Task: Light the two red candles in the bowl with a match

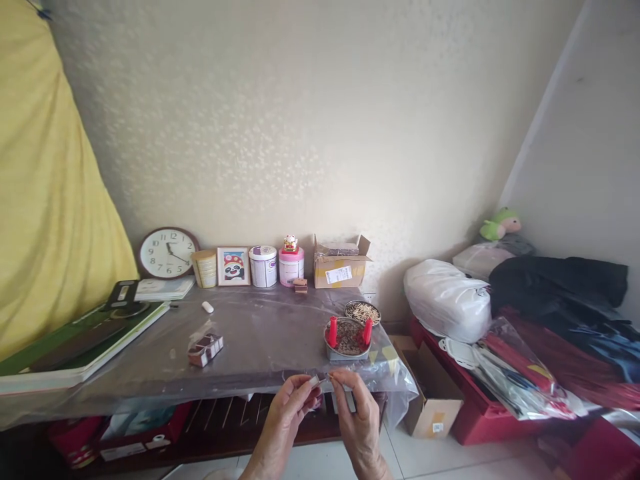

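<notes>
At the table's front edge, my left hand [291,408] pinches a small matchbox [315,381]. Close beside it, my right hand [358,404] has thumb and fingertips closed on a thin matchstick [330,378], which points toward the box. Whether the match touches the box is too small to tell. Just beyond my hands stands a round tin [349,356] of dark grains with a red candle [333,331] on the left and another red candle [368,330] on the right. Behind it, a round dish [379,319] holds many loose matchsticks [363,311].
A plastic-wrapped pack of matchboxes [206,350] lies left on the plastic-covered table [265,333]. Along the wall are a clock [169,253], a picture frame [233,267], canisters [263,267] and a cardboard box [340,267]. Bags [447,300] and red bins [480,407] stand right.
</notes>
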The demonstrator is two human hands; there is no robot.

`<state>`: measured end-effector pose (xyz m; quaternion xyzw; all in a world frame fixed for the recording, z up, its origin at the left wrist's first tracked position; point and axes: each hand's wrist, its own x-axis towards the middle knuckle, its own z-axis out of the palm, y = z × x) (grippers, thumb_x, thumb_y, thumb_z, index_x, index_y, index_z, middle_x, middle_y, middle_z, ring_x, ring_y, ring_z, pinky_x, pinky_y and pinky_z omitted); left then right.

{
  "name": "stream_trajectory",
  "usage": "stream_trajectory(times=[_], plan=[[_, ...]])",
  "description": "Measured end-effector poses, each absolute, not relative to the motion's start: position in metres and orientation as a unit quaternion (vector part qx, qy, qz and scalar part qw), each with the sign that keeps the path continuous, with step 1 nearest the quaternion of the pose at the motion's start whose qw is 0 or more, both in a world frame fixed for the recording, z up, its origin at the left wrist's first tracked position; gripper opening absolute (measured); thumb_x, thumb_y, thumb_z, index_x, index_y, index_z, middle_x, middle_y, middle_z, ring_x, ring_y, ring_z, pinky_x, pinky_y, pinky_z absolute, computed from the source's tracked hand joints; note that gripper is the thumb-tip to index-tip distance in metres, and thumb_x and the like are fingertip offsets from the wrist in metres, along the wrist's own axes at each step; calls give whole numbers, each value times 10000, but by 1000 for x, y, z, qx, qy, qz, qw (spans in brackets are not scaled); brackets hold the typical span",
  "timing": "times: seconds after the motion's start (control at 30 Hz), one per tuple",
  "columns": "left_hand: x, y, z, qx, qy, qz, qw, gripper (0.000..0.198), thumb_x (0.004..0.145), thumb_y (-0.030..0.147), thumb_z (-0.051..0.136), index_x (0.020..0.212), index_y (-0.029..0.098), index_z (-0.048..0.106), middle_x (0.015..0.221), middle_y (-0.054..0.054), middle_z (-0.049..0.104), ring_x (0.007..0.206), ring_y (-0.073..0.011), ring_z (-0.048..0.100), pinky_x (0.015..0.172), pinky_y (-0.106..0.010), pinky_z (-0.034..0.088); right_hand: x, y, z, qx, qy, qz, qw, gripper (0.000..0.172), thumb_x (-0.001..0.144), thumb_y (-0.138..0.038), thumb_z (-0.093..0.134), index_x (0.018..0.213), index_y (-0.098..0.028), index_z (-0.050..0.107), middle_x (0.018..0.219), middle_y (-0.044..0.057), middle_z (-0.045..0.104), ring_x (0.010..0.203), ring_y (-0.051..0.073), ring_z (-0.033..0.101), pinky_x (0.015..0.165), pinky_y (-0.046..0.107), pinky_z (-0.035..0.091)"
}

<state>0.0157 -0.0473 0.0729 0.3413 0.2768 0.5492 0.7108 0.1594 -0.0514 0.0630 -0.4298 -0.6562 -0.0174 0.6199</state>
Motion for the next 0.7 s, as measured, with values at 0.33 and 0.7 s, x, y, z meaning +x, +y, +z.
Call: stream_trajectory(times=[0.33,0.7], plan=[[22,-49,77,338,287,572,690,217,668,360,780,753,180,693,744,-25,717,773,-168,641,759,-288,462,160,-75,92,-376,-684,-95,618,216,871,-73,537,1008,-232,588,943,68,690,847,181,661,757,309,534],[3,-56,84,358,327,579,655,252,643,393,790,761,196,688,800,-22,720,833,-190,649,821,-301,455,192,-39,56,-496,-582,-52,643,130,906,-297,544,852,-206,619,804,27,686,755,165,658,723,273,535]])
